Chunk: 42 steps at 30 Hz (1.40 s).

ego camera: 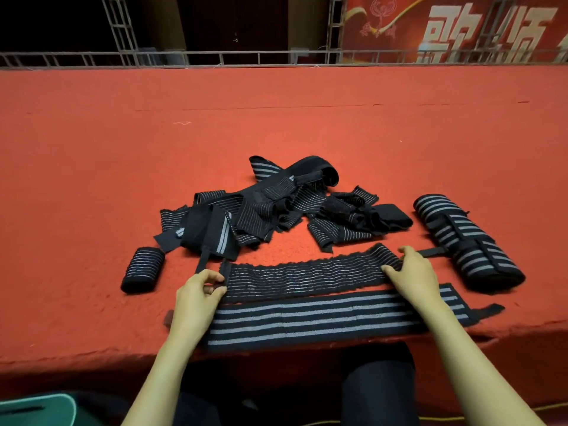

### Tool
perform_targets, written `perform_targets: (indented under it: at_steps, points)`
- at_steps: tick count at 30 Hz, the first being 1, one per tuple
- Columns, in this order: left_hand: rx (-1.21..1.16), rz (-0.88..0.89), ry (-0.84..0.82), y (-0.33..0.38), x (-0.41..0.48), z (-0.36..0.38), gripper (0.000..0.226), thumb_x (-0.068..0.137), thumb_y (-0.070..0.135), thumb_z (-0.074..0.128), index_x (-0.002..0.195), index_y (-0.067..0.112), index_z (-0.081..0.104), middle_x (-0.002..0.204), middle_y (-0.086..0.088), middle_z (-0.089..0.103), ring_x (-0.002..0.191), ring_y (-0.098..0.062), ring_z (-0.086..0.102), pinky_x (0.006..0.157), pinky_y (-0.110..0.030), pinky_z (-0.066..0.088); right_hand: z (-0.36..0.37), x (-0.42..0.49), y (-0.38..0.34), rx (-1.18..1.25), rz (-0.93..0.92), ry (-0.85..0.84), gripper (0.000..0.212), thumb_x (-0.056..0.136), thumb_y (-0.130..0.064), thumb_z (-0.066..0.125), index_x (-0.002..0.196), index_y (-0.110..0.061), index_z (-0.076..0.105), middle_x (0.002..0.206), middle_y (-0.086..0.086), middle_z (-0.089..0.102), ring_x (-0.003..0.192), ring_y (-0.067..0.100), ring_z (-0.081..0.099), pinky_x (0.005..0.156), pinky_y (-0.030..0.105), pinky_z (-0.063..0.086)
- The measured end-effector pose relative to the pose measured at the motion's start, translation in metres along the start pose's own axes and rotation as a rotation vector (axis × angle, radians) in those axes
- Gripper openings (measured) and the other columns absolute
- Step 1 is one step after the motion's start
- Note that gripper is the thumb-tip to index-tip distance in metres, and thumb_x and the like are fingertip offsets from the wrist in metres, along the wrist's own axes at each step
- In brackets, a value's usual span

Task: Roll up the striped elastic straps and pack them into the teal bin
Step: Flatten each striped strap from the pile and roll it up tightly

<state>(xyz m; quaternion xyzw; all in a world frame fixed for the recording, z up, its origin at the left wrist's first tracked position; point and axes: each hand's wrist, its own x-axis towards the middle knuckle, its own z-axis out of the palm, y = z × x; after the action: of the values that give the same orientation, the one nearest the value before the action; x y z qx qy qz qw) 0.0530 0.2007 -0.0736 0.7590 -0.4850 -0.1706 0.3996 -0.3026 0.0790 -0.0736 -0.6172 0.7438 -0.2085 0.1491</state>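
Observation:
A thin-striped black strap [307,276] lies flat across the red carpet in front of me. My left hand [199,290] pinches its left end between thumb and fingers. My right hand [413,273] presses its right end with straight fingers. Nearer me lies a wide-striped strap [322,322], flat along the carpet edge. A small rolled strap [143,269] sits to the left. A big wide-striped roll [467,241] lies on the right. A tangled pile of straps [276,207] is behind. The teal bin [37,410] shows at the bottom left, below the stage edge.
The red carpeted stage [276,118] stretches far back to a metal truss rail [276,58]. Its front edge [92,358] drops off just before my knees. A yellow cable [538,408] runs along the floor at the lower right.

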Motion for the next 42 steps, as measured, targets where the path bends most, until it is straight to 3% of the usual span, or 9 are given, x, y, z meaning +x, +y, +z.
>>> perform_targets:
  at_steps: [6,11,19,23,25,27,31,36,42]
  points:
    - [0.036,0.054,0.033,-0.001,0.001,0.003,0.018,0.083,0.003,0.065,0.087,0.021,0.064,0.091,0.002,0.065,0.076,-0.009,0.058,0.076,-0.02,0.038,0.005,-0.011,-0.006,0.21,-0.137,0.104,0.022,0.084,-0.005,0.059,0.106,-0.008,0.058,0.099,0.008,0.05,0.094,0.03,0.052,0.08,0.035,0.039]
    - [0.087,0.109,0.075,0.001,0.001,0.009,0.019,0.086,0.0,0.061,0.101,0.011,0.066,0.103,-0.003,0.062,0.088,-0.018,0.056,0.085,-0.027,0.041,0.002,-0.013,-0.011,0.289,-0.217,0.255,0.021,0.081,0.003,0.056,0.092,-0.007,0.042,0.099,0.009,0.039,0.08,0.025,0.041,0.068,0.034,0.028]
    - [0.27,0.112,0.025,-0.003,0.004,0.015,0.024,0.085,0.003,0.062,0.108,0.009,0.064,0.114,-0.006,0.058,0.107,-0.028,0.051,0.094,-0.037,0.038,0.008,-0.009,0.004,0.15,-0.175,0.3,0.04,0.078,0.012,0.05,0.116,0.001,0.046,0.116,0.021,0.045,0.1,0.037,0.046,0.08,0.041,0.036]
    - [0.438,0.259,0.068,0.001,0.004,0.022,0.033,0.073,-0.011,0.063,0.1,0.005,0.07,0.113,-0.01,0.06,0.109,-0.035,0.05,0.089,-0.045,0.041,0.018,-0.011,0.012,-0.086,-0.185,0.297,0.034,0.076,0.007,0.059,0.11,0.002,0.062,0.126,0.024,0.049,0.121,0.041,0.038,0.099,0.052,0.034]
    - [0.406,0.311,-0.004,0.009,0.001,0.03,0.032,0.079,-0.008,0.058,0.104,0.008,0.069,0.112,-0.005,0.061,0.109,-0.029,0.052,0.09,-0.04,0.043,0.019,-0.011,0.011,-0.122,-0.238,0.322,0.032,0.074,0.005,0.065,0.105,0.003,0.065,0.126,0.024,0.052,0.125,0.043,0.039,0.103,0.055,0.032]
    - [0.342,0.344,-0.071,0.019,-0.005,0.041,0.022,0.091,0.01,0.056,0.11,0.011,0.067,0.113,-0.001,0.06,0.109,-0.023,0.052,0.092,-0.034,0.042,0.02,-0.012,0.005,-0.089,-0.364,0.311,0.026,0.077,-0.001,0.068,0.103,0.002,0.066,0.119,0.02,0.057,0.119,0.041,0.046,0.102,0.05,0.035]
    - [0.354,0.42,-0.101,0.028,-0.013,0.062,0.028,0.093,0.027,0.058,0.115,0.012,0.065,0.116,-0.002,0.06,0.113,-0.024,0.051,0.097,-0.035,0.04,0.027,-0.024,-0.013,0.03,-0.547,0.073,0.026,0.09,-0.019,0.063,0.113,-0.008,0.065,0.115,0.006,0.061,0.111,0.025,0.052,0.1,0.033,0.036]
    - [0.417,0.373,-0.143,0.038,-0.004,0.063,0.027,0.095,0.034,0.05,0.117,0.021,0.06,0.12,0.005,0.053,0.115,-0.017,0.043,0.097,-0.029,0.035,0.031,-0.025,-0.025,-0.066,-0.51,-0.009,0.029,0.094,-0.027,0.055,0.119,-0.015,0.064,0.12,0.0,0.059,0.116,0.022,0.047,0.101,0.035,0.037]
    - [0.239,0.399,-0.255,0.072,0.022,0.078,0.023,0.092,0.028,0.056,0.113,0.019,0.062,0.117,0.004,0.056,0.114,-0.016,0.048,0.098,-0.029,0.037,0.026,-0.005,-0.059,0.173,-0.493,0.014,0.037,0.093,-0.022,0.058,0.129,-0.014,0.053,0.13,0.002,0.051,0.126,0.019,0.038,0.103,0.024,0.027]
